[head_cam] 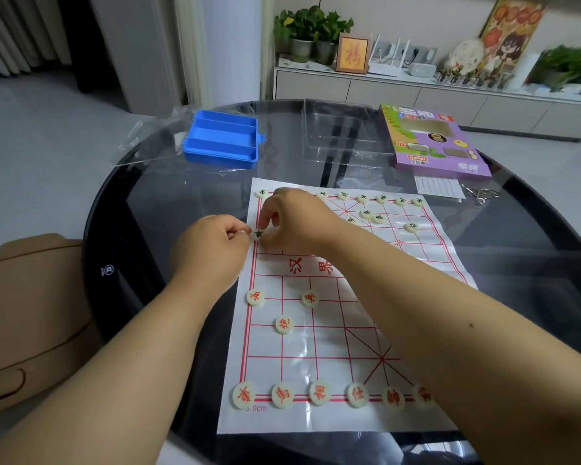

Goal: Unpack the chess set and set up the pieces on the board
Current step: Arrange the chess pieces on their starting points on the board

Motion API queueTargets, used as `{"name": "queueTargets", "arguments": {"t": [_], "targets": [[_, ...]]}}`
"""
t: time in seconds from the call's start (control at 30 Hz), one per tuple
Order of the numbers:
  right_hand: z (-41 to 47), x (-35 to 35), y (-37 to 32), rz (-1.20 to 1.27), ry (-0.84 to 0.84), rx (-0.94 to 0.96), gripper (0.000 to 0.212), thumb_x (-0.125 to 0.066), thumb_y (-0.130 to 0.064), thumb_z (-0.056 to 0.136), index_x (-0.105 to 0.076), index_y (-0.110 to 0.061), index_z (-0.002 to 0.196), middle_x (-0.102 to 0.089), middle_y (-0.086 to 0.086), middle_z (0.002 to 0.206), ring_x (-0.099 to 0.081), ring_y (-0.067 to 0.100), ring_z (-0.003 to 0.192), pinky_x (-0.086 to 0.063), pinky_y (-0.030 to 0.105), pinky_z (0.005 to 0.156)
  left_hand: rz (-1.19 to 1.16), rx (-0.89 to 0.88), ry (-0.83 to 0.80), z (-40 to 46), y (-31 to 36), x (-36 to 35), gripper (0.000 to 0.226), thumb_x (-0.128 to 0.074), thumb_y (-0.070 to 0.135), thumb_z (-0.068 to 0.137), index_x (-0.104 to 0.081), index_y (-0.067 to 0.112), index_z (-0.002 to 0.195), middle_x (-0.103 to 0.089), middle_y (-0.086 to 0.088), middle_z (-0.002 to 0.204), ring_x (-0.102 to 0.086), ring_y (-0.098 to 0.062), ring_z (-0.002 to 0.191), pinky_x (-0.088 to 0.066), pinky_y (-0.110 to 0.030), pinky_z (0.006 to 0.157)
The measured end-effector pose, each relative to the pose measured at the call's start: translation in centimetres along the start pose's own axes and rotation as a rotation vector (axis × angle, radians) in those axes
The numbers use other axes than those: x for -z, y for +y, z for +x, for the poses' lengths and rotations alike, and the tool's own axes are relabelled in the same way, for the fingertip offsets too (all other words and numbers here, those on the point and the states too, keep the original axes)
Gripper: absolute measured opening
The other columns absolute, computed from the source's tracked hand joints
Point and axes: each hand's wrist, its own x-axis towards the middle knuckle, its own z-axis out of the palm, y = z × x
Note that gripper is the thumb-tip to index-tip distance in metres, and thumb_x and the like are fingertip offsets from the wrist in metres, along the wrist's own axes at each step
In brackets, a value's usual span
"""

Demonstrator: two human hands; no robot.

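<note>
My two forearms reach out over the near edge of the paper board (319, 344), which lies flat on the round dark glass worktop (534, 250). Along the board's near line sits a row of pale round pieces with red characters (319, 393), and three more red pieces (284, 325) stand a little further in on the left side. My right hand (296, 219) is at the board's left edge just past the middle band, its grip pinching a black-marked piece (258, 234) between thumb and fingertips, the piece resting on or just above the left border line. My left hand (212, 245) is right beside it, off the paper's edge, fingers curled in with thumb and forefinger closed on something small and pale; I cannot tell what it is. On the far line a row of black-marked pieces (381, 199) is set out, with a few more just in front of them. Beyond the board stand a blue plastic case (222, 139), a clear plastic tray (342, 135) and the purple box (433, 142), with crumpled clear wrap (155, 139) at the left.
</note>
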Motion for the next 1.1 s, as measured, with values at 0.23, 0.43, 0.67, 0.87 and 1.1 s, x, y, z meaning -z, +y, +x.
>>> {"name": "queueTargets", "arguments": {"t": [0.23,0.43,0.67,0.87,1.1], "targets": [[-0.3,1.3,0.9,0.012,0.013,-0.018,0.026,-0.071,-0.033,0.079,-0.069,-0.023,0.104,-0.054,-0.005,0.094,-0.053,0.013,0.083,-0.040,0.020,0.062,-0.017,-0.006,-0.016,-0.1,0.2,0.2,0.022,-0.050,0.023,0.094,-0.070,0.027,0.103,-0.067,0.008,0.097,-0.060,-0.012,0.078,-0.046,-0.023,0.057],[-1.8,4.1,4.9,0.118,0.034,-0.187,0.021,-0.071,-0.027,0.082,-0.068,-0.022,0.102,-0.063,-0.003,0.095,-0.058,0.012,0.080,-0.051,0.025,0.072,-0.098,-0.012,-0.064,-0.2,0.0,0.2,0.015,-0.059,0.029,0.093,-0.068,0.030,0.105,-0.062,0.014,0.087,-0.065,-0.009,0.074,-0.057,-0.029,0.059],[-2.8,3.2,5.2,0.067,-0.101,-0.202,0.023,-0.068,-0.019,0.083,-0.070,-0.023,0.106,-0.062,-0.007,0.096,-0.059,0.012,0.086,-0.050,0.018,0.073,-0.031,-0.035,-0.094,-0.2,-0.1,0.0,0.022,-0.054,0.035,0.095,-0.068,0.034,0.112,-0.052,0.019,0.087,-0.061,-0.007,0.075,-0.049,-0.023,0.054],[-3.0,2.6,4.7,0.092,-0.098,-0.167,0.020,-0.068,-0.019,0.085,-0.071,-0.023,0.104,-0.062,-0.007,0.096,-0.058,0.011,0.085,-0.046,0.014,0.070,-0.015,-0.032,-0.083,-0.1,-0.1,-0.1,0.023,-0.053,0.036,0.095,-0.068,0.033,0.113,-0.051,0.019,0.085,-0.060,-0.008,0.076,-0.043,-0.021,0.053],[-3.2,2.5,4.7,0.075,-0.104,-0.124,0.024,-0.069,-0.022,0.084,-0.069,-0.023,0.108,-0.063,-0.005,0.099,-0.058,0.012,0.085,-0.050,0.019,0.074,-0.026,-0.033,-0.088,-0.2,-0.1,0.0,0.024,-0.053,0.035,0.095,-0.067,0.032,0.114,-0.055,0.016,0.090,-0.061,-0.006,0.072,-0.045,-0.021,0.052]]}}
